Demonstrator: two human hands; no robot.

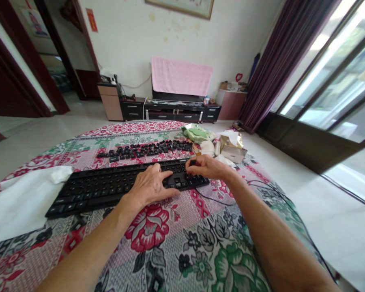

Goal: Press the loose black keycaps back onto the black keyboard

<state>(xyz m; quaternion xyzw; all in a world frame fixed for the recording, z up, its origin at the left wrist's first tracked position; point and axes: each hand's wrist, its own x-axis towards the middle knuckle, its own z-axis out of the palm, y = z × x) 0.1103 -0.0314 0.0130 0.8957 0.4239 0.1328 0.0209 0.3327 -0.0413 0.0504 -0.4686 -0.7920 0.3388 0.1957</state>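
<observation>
A black computer keyboard (100, 186) lies at a slant on the flowered tablecloth, with many of its keycaps off. My left hand (152, 183) rests over its middle right part, thumb and forefinger spread apart, holding nothing visible. At the number pad end, my right hand (207, 167) pinches a small black keycap (193, 162) between thumb and fingers, just above the keyboard. The lower fingers of that hand partly hide the pad. Loose black keycaps (146, 150) are spread in a long band behind the keyboard.
A white cloth (15, 207) lies left of the keyboard, a crumpled tissue (61, 174) on its corner. At the back right stand a tissue box (232, 151) and a green plastic bag (197, 133). A black cable (214, 200) runs off the table's right side.
</observation>
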